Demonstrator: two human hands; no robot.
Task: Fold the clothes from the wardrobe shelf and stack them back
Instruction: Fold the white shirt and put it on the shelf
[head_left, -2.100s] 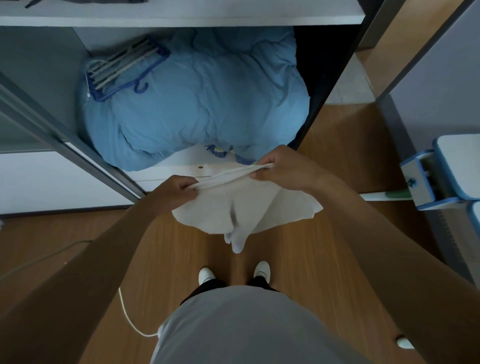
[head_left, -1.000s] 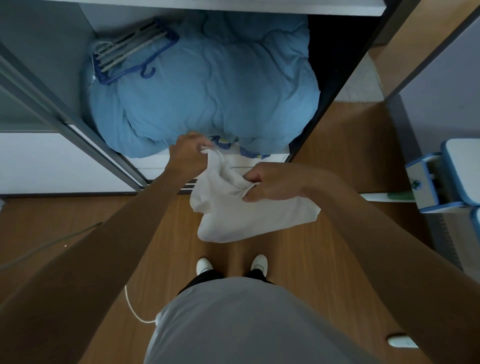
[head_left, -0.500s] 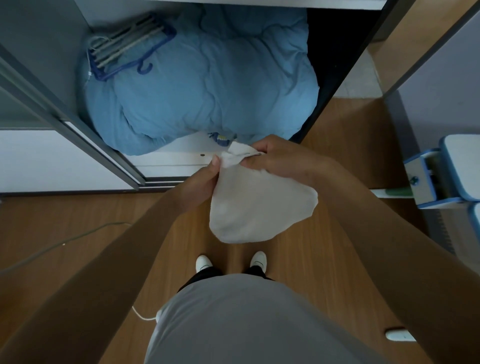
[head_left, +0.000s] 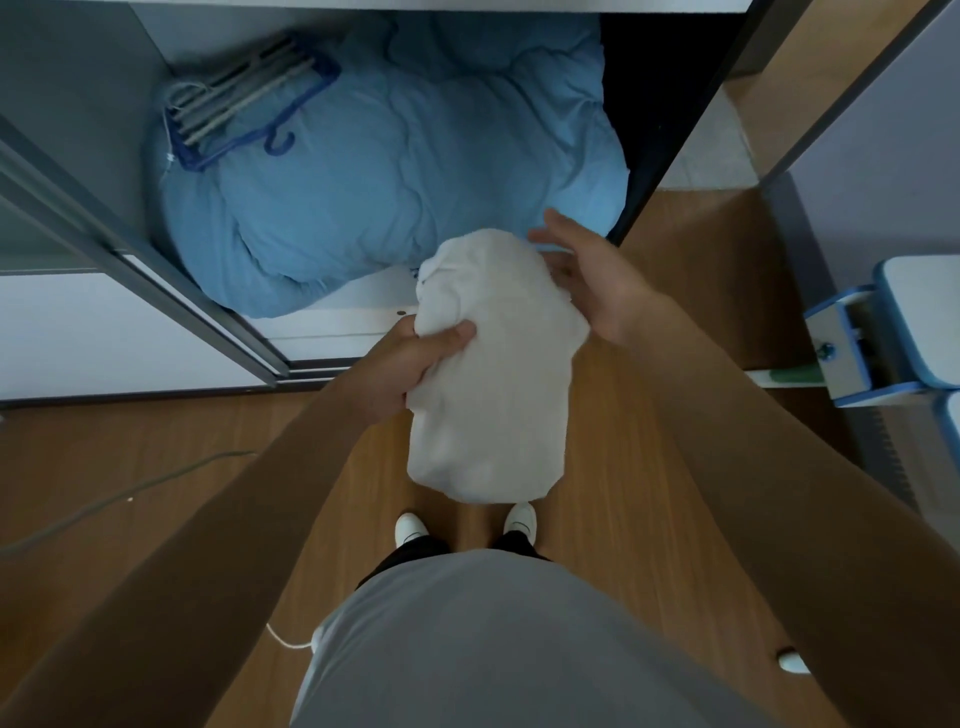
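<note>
Holding entry, centre of frame: left grip (head_left: 410, 364) clenched on a white garment (head_left: 493, 395). The thumb lies across the front of the cloth and the other fingers curl out of sight behind it, on the left edge of the upper half. Right grip (head_left: 592, 280): released, fingers straight and slightly spread, palm turned to the bundle's upper right side. Whether it touches the cloth or lies just beside it cannot be told.

Garment: plain white fabric, soft and matt, gathered into a long rounded bundle, bunched and creased at the top, smoother below. Long axis runs top to bottom of the frame with a slight lean. The crumpled end points up toward the wardrobe (head_left: 78, 104); the rounded lower end hangs free over a pair of white shoes (head_left: 410, 527). Position: held in the air before the open lower compartment, resting on nothing.

Compartment, upper centre: pale blue duvet (head_left: 395, 171), puffy, with soft folds, filling the space. On its upper left lies a bunch of hangers (head_left: 244, 98), blue frame and hook, grey bars. Left of frame: grey metal door rail (head_left: 156, 280), running diagonally.

Floor (head_left: 623, 467): warm brown wood-grain boards, with a thin grey cable (head_left: 130, 488) at lower left. Right edge: boxy blue-and-white object (head_left: 883, 343), kind unclear. Bottom: the person's grey shirt (head_left: 493, 649).
</note>
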